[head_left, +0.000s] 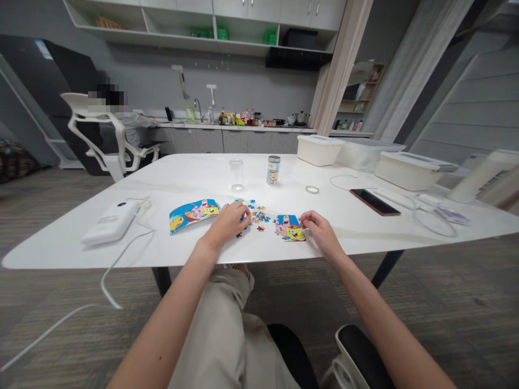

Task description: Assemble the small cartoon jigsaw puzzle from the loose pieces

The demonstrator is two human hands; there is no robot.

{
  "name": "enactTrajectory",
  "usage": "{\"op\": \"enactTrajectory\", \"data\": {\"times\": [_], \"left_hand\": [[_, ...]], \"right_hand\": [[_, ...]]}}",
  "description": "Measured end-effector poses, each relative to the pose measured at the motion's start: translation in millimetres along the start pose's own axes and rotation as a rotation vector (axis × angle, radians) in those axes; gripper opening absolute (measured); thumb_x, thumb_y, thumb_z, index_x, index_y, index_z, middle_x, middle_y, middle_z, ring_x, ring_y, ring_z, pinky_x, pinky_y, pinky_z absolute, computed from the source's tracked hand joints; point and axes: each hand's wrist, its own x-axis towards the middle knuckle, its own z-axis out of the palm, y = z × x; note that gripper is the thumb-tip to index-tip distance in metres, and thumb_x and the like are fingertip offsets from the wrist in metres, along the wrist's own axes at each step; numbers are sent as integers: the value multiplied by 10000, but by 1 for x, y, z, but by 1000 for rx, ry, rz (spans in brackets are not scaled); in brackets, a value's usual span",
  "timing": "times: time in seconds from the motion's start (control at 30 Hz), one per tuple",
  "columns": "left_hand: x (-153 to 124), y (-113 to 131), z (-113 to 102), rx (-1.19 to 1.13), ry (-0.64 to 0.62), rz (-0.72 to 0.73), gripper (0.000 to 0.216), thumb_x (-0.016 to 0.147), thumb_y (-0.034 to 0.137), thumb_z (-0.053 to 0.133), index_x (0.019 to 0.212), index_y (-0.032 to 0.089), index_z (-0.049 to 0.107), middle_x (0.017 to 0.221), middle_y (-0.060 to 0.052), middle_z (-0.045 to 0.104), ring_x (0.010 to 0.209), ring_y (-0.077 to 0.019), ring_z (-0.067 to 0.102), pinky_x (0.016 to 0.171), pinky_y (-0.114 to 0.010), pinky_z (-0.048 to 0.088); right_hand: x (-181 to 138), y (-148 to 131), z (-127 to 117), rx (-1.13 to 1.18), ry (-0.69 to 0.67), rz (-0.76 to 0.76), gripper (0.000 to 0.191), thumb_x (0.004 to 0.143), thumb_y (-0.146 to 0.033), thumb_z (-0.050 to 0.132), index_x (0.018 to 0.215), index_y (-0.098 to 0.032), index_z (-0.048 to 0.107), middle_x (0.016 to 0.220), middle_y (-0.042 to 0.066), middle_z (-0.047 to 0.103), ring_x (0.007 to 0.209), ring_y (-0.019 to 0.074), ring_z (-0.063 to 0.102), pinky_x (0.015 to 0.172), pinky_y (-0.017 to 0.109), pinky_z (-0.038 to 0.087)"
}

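Observation:
Several loose jigsaw pieces [261, 217] lie scattered on the white table in front of me. At their left side is my left hand [232, 220], fingers curled together over the edge of the pile; anything between the fingertips is too small to make out. A partly joined jigsaw puzzle [290, 229] with a yellow cartoon figure lies to the right of the pile. My right hand [318, 229] rests at its right edge, thumb and forefinger pinched, with their contents unclear. Just left of my left hand is a slightly curved picture sheet [193, 215] in blue, pink and yellow.
Behind the pieces stand a clear jar [236, 175] and a printed can [273, 170], with a ring-shaped lid [312, 189] nearby. A phone [374, 202], cables and storage boxes [318, 150] occupy the right. A white device [111, 221] sits left. Another person [132, 125] sits beyond.

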Motion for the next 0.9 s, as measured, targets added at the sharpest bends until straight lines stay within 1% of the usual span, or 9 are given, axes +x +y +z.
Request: {"op": "enactTrajectory", "data": {"times": [0.13,0.3,0.5,0.6,0.67,0.7,0.8,0.87,0.9], "left_hand": [[0,7,1,-83,-62,123,146,884,235,509,852,175,638,867,-52,619,833,-188,567,780,-319,421],[-3,11,1,-227,-95,238,195,847,362,614,885,187,690,877,-51,593,850,-183,564,767,-295,431],[-4,11,2,-282,-117,253,171,877,324,600,867,196,714,854,-50,589,842,-176,563,754,-286,429],[-3,12,1,-233,-106,234,133,874,283,590,878,193,688,890,-50,608,853,-177,577,777,-297,429],[-2,11,-1,-135,-33,151,134,888,270,554,908,190,660,933,-57,630,887,-192,588,823,-327,422],[-1,10,-2,-72,25,76,145,901,260,521,921,189,646,950,-62,638,909,-202,591,846,-346,415],[0,5,-5,102,179,-245,189,904,197,442,940,186,628,969,-83,659,975,-242,596,880,-396,407],[-1,0,-7,170,185,-438,207,867,157,445,951,177,633,993,-104,672,1010,-271,599,885,-422,416],[-2,-2,-7,195,168,-498,220,851,143,447,954,174,639,1011,-113,677,1027,-284,599,888,-432,420]], "right_hand": [[0,0,0,9,0,6,184,678,-360,522,753,-203,582,680,-1,573,714,187,532,722,336,392],[-1,-2,-1,13,-9,5,187,673,-365,528,750,-203,582,681,-1,568,714,185,528,729,335,394],[0,-1,0,13,0,6,186,677,-366,527,750,-204,581,683,1,571,712,187,527,722,333,393],[0,0,0,-3,-8,1,185,675,-362,524,753,-206,585,683,0,576,713,188,528,724,333,392],[0,0,0,-5,-8,2,186,673,-364,523,751,-207,585,681,0,577,716,190,529,726,334,392],[0,0,0,-3,-5,4,187,674,-366,523,750,-207,585,681,0,576,718,191,530,726,334,391],[0,1,1,4,-1,4,186,682,-366,520,752,-206,583,682,-2,568,720,191,530,726,334,387],[0,2,1,-3,-2,-4,182,689,-359,516,757,-205,585,687,-4,564,721,189,528,725,332,382],[1,2,2,-8,-5,-7,180,692,-355,514,760,-205,586,690,-5,564,721,187,528,725,331,380]]}}
